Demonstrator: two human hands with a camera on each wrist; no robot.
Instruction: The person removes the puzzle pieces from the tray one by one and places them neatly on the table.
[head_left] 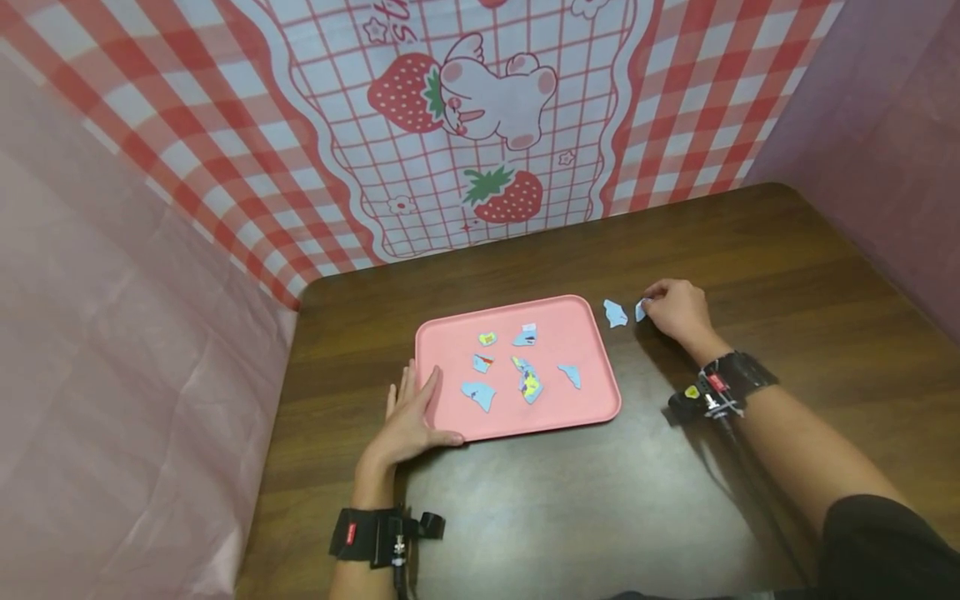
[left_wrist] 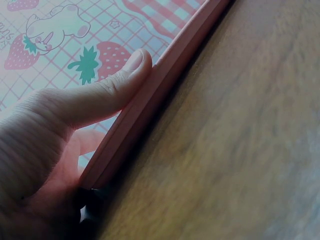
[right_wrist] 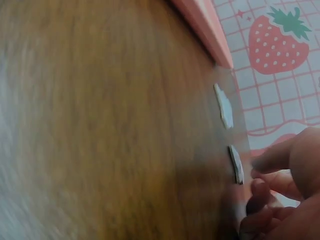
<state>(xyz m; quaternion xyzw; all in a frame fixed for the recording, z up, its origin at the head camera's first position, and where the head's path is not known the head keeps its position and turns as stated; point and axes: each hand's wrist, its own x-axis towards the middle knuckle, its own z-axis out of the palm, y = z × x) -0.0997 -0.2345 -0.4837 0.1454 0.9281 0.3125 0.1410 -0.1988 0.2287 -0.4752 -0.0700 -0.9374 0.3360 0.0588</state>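
A pink tray (head_left: 517, 429) holds several thin, irregular map puzzle pieces, mostly light blue; a longer piece (head_left: 531, 385) carries yellow and green patches. My left hand (head_left: 408, 423) spans the tray's near-left corner, fingers spread along its left side. In the left wrist view the thumb (left_wrist: 132, 67) touches the pink rim (left_wrist: 137, 107). My right hand (head_left: 681, 312) is right of the tray, bent fingertips at a light blue piece (right_wrist: 237, 165) lying on the table. Whether they pinch it I cannot tell. Another light blue piece (head_left: 615, 313) lies between it and the tray.
The brown wooden table (head_left: 540, 508) meets a red-checked cloth (head_left: 480, 175) with strawberry drawings at its far edge. Pale pink curtains (head_left: 127, 333) hang at both sides. Straps with small cameras (head_left: 684, 406) and cables sit on both wrists.
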